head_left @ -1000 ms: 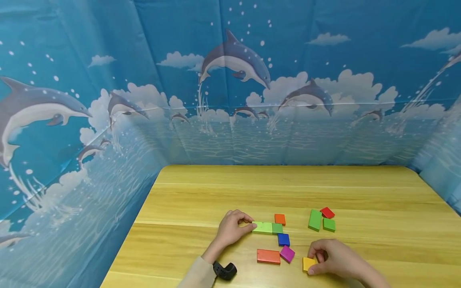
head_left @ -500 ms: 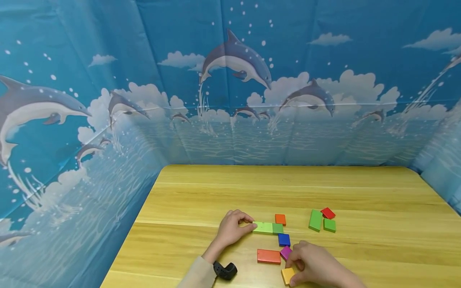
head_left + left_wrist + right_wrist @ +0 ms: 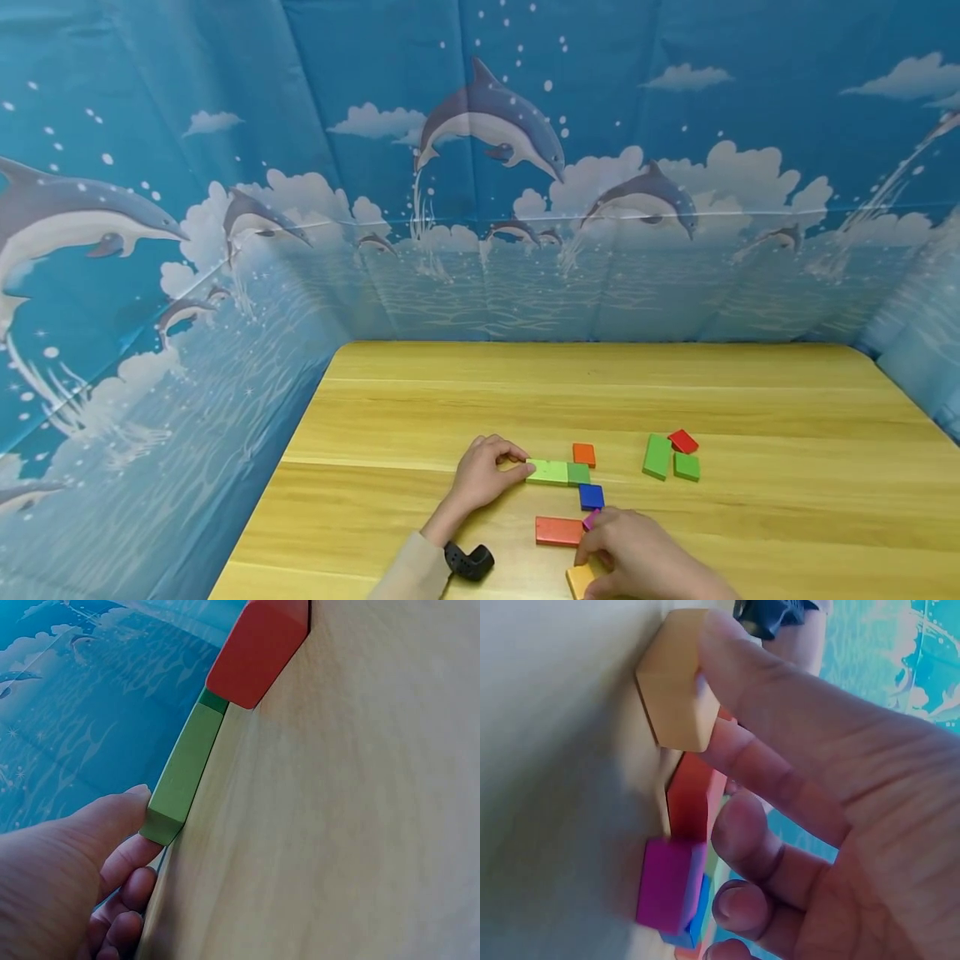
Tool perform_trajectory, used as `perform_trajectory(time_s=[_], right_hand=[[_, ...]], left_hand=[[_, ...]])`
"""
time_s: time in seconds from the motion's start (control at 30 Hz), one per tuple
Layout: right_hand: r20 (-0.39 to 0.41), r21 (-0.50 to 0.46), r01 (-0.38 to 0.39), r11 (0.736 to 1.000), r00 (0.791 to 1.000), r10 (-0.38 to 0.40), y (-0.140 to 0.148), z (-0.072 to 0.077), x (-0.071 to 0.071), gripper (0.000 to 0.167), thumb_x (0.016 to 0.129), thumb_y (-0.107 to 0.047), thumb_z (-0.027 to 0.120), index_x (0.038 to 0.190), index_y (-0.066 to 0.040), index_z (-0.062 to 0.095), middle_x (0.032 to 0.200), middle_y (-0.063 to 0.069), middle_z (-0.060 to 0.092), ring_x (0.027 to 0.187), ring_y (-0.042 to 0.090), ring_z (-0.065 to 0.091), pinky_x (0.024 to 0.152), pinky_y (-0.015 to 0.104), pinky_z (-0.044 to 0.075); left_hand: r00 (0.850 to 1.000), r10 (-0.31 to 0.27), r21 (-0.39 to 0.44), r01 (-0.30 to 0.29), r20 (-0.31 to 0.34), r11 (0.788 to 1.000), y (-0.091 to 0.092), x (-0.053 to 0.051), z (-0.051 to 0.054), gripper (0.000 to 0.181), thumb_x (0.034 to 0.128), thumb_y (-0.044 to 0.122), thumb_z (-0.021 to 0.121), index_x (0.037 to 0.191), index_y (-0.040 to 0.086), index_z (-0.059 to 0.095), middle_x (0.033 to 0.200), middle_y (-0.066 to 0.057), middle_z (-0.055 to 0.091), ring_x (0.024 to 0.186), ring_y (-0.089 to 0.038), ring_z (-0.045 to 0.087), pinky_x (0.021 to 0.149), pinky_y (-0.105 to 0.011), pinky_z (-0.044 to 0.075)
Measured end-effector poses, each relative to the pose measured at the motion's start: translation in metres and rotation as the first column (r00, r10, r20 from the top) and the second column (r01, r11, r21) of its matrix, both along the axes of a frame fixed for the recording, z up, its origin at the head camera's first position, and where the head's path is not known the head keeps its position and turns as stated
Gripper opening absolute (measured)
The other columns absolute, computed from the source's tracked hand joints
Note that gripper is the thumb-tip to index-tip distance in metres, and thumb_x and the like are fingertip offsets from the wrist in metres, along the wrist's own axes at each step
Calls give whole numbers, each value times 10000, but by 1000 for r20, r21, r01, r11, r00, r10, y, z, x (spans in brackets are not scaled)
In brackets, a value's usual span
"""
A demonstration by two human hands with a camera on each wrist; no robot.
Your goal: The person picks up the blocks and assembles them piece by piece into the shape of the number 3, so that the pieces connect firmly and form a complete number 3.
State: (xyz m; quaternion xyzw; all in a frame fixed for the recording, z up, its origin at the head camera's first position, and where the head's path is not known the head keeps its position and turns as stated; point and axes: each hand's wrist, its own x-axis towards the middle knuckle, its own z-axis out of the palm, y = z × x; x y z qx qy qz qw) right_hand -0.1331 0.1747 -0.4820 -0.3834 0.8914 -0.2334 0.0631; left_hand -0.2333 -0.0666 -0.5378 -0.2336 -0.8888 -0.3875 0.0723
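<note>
My left hand [image 3: 483, 475] pinches the near-left end of a long light green block [image 3: 547, 472] between thumb and forefinger. A small dark green block [image 3: 578, 474] abuts its right end. My right hand [image 3: 637, 554] holds a yellow-orange block [image 3: 676, 682] by thumb and forefinger, its other fingers curled loosely. In the head view that block lies just below a long red-orange block [image 3: 558, 531]. A magenta block [image 3: 667, 881] is mostly covered by the right hand in the head view. A blue block [image 3: 591, 497] and a small orange block [image 3: 584, 455] lie near the green pair.
On the wooden table [image 3: 420, 392], a long green block [image 3: 657, 457], a small green block [image 3: 686, 467] and a red block [image 3: 683, 441] lie farther right. A black wristband [image 3: 469, 562] sits on the left wrist. A dolphin-printed curtain [image 3: 450, 292] rises behind the table.
My right hand has slid the yellow-orange block left and toward me, from right of the magenta block to below the long red-orange one. My left hand has stayed still.
</note>
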Motion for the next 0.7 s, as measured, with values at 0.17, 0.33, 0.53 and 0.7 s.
perform_trajectory(time_s=[0.17,0.33,0.53,0.7], right_hand=[[-49,-21,-31,999,998,30,-12,-6,4,251,746,-413,777,871,-197,745,721,-216,415,657,-22,358,566,177,332],[-85,-22,-42,999,996,40,-26,-12,9,311,810,-446,709,900,-150,736,788,-201,560,716,-9,447,605,203,389],[-135,64,-26,998,990,35,-40,-11,10,326,821,-476,685,914,-166,723,839,-149,615,783,52,538,675,275,445],[-184,59,-11,998,983,22,-48,-8,8,331,781,-491,715,889,-177,724,778,-153,539,703,17,446,603,214,369]], left_hand=[[1000,-3,-2,3,-6,1000,-1,-1,0,217,839,446,697,904,242,735,847,167,579,748,-56,455,697,-244,366],[1000,-2,-3,2,-2,1000,-1,-1,1,206,840,434,701,904,241,734,849,158,580,752,-65,462,699,-249,368],[1000,6,-5,-6,5,1000,-1,-1,1,202,837,430,705,897,239,733,849,150,582,754,-64,458,697,-247,367],[1000,0,-8,0,-2,1000,0,-1,0,209,841,439,698,901,242,733,851,157,581,752,-65,460,710,-253,369]])
